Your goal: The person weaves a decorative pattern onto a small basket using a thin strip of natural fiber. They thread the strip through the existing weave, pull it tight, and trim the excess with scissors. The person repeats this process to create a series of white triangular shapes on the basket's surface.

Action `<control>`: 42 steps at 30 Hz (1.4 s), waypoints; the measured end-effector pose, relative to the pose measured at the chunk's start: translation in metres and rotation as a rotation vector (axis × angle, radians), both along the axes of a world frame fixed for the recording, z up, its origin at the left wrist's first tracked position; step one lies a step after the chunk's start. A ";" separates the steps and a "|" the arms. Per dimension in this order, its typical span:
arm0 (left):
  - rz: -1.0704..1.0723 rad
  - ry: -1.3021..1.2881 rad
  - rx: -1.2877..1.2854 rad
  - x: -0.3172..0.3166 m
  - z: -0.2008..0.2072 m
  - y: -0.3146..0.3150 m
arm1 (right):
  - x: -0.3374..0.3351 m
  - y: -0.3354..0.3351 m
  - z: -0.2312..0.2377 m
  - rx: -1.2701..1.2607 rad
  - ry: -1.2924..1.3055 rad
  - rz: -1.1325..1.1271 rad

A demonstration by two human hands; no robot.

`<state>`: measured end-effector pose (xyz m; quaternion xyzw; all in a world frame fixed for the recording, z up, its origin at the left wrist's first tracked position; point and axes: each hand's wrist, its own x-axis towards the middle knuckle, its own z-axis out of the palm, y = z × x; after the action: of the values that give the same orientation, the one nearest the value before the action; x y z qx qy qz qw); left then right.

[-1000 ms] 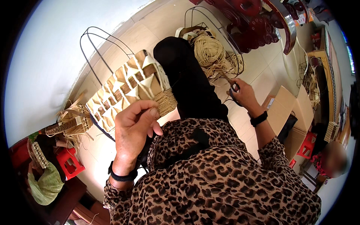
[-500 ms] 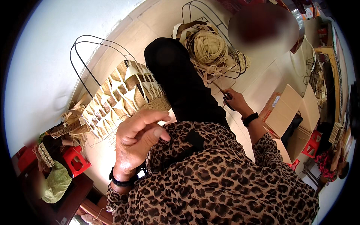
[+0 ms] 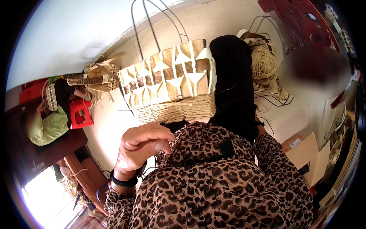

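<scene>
My left hand [image 3: 145, 147] is loosely curled in front of the leopard-print shirt, thumb and fingers a little apart, with nothing visible between them. Just beyond it, a half-woven basket [image 3: 171, 108] leans against my black-trousered leg [image 3: 232, 87]. Its lower part is twisted cord; above are pale strips folded into triangles and a brown band, and a black wire handle [image 3: 150, 24] rises from it. My right forearm [image 3: 267, 143] reaches down beside the leg, which hides the hand and fingers. The scissors seen earlier are out of sight.
A wire frame basket [image 3: 267, 95] right of the leg holds a ball of straw-coloured cord [image 3: 264, 66]. An open cardboard box [image 3: 312, 156] stands at right. Left are a red stool [image 3: 81, 114], another woven basket [image 3: 105, 78] and dark wooden furniture [image 3: 65, 147]. A white wall [image 3: 68, 42] bounds the far left.
The view has turned left, bringing the basket toward the middle and upright. My right hand, which held scissors by the cord, has gone behind the leg. My left hand stays loosely curled.
</scene>
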<state>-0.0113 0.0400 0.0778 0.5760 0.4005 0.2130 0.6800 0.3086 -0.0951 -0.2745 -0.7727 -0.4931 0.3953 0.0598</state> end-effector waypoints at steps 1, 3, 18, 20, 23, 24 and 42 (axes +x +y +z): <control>0.051 0.024 0.014 -0.001 -0.006 -0.005 | 0.003 -0.001 -0.001 -0.004 -0.002 0.001; 0.165 0.084 0.115 -0.003 -0.014 -0.017 | 0.004 -0.002 -0.003 -0.008 0.029 0.001; 0.362 0.575 0.980 0.023 -0.039 -0.008 | 0.037 0.042 0.211 0.539 0.355 -0.263; 0.327 0.544 1.078 0.033 -0.046 -0.006 | 0.012 0.059 0.255 0.753 0.314 -0.107; 0.283 0.561 1.154 0.038 -0.047 -0.008 | -0.031 0.094 0.296 0.961 0.269 0.181; 0.293 0.557 1.151 0.038 -0.046 -0.010 | -0.042 0.105 0.303 0.996 0.253 0.256; 0.215 0.557 1.299 0.072 -0.053 0.001 | -0.051 0.141 0.316 0.801 0.208 0.349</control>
<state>0.0604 0.0410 0.0250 0.8549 0.4060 0.3194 0.0472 0.2577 0.0459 0.0420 -0.5501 -0.7214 0.2531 0.3360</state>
